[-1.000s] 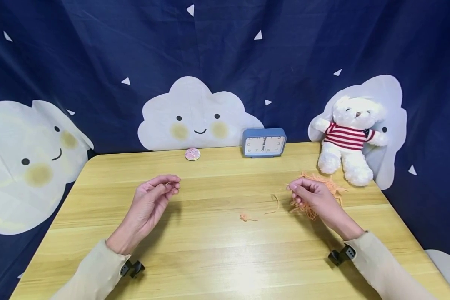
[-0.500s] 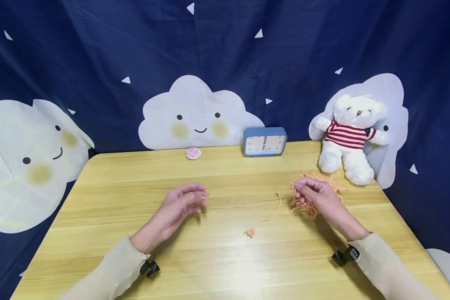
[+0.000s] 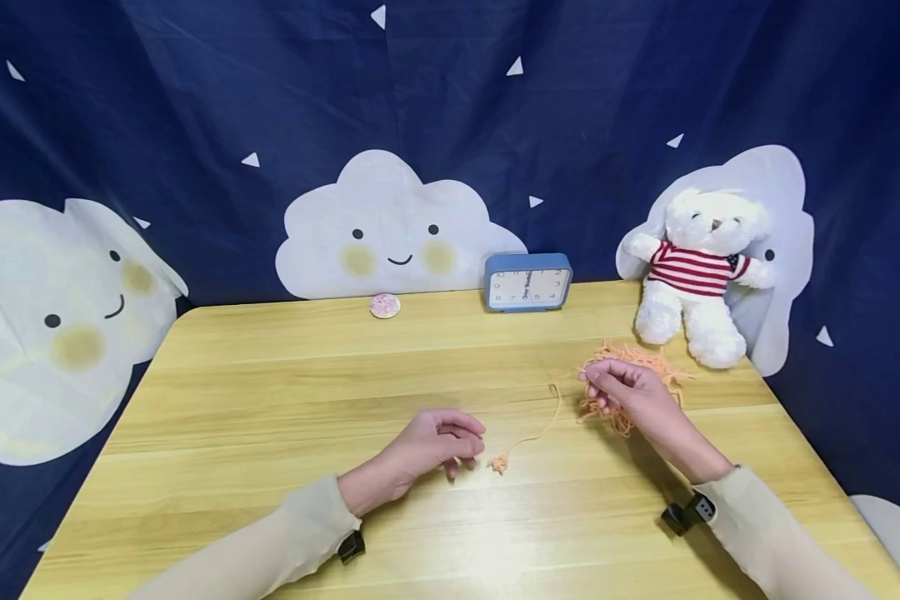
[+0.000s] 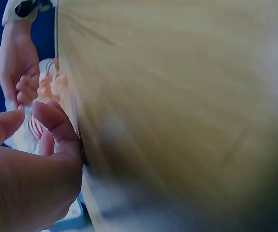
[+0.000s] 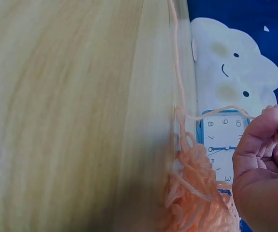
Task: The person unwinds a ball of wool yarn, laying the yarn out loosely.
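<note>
My right hand pinches a thin strand of orange yarn between thumb and forefinger, above a loose pile of orange yarn. From there the strand runs down to the table and curves leftward to a small tangled yarn tuft. Just left of that tuft hovers my left hand, its fingers loosely bent and holding nothing. In the left wrist view a gap shows between the thumb and forefinger of the left hand. Part of the pile is hidden behind the right hand in the head view.
A blue clock stands at the table's back edge, with a round pink disc to its left. Behind the yarn pile sits a white teddy bear in a striped shirt. A dark blue curtain hangs behind the wooden table.
My left hand has loosened its pinch and moved right and nearer me, toward the tuft. The tuft has shifted slightly nearer, its strand now longer in view. The right hand has barely moved.
</note>
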The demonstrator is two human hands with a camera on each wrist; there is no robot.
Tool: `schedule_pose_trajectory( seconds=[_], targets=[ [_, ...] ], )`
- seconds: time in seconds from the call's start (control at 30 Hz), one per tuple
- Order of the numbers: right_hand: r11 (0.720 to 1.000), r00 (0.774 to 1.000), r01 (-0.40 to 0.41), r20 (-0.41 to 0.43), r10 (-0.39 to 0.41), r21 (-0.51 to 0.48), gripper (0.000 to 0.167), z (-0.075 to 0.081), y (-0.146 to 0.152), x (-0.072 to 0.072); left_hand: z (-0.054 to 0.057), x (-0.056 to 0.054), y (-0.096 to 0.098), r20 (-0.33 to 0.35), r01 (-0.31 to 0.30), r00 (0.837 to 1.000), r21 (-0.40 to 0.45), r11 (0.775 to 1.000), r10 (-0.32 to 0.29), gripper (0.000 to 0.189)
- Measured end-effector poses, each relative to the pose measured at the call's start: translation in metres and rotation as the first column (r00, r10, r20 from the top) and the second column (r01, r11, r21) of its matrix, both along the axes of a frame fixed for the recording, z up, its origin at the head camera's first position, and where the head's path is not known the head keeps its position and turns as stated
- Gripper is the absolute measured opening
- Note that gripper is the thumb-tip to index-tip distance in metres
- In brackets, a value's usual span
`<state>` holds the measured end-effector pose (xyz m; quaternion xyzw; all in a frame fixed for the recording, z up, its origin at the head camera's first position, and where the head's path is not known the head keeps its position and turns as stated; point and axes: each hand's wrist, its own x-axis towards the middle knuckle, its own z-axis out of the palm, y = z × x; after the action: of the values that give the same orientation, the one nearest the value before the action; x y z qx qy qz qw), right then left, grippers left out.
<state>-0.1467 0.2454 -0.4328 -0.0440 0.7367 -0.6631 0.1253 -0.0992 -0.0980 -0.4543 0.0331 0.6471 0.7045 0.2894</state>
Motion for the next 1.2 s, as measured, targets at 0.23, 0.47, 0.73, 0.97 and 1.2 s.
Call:
schedule_pose_trajectory(
  seconds=[0.23,0.47,0.73,0.97,1.2],
  targets=[
    [0.999,1.000,0.005,0.008,-0.005,-0.042,0.022,0.000,0.001,0.000,0.004,0.005,0.021,-0.023,0.084,0.996,-0.137,0.987,-0.088,0.026],
    [0.999,1.000,0.003,0.007,-0.003,-0.034,0.023,-0.002,0.001,0.000,0.006,0.005,0.033,-0.071,0.095,0.990,-0.274,0.957,-0.118,0.012],
    [0.998,1.000,0.024,0.003,-0.024,-0.050,0.021,-0.001,0.007,-0.001,0.004,0.004,0.029,-0.062,0.045,0.996,-0.185,0.982,-0.057,0.004],
    [0.989,0.999,0.044,-0.011,-0.046,-0.143,0.018,0.002,0.022,0.000,0.021,0.005,0.002,-0.163,-0.020,0.987,-0.092,0.996,0.004,0.017],
    [0.972,0.995,0.093,-0.012,-0.097,-0.217,0.018,0.002,0.040,0.002,0.041,0.002,-0.030,-0.260,-0.155,0.952,0.036,0.987,0.160,0.010]
  ],
)
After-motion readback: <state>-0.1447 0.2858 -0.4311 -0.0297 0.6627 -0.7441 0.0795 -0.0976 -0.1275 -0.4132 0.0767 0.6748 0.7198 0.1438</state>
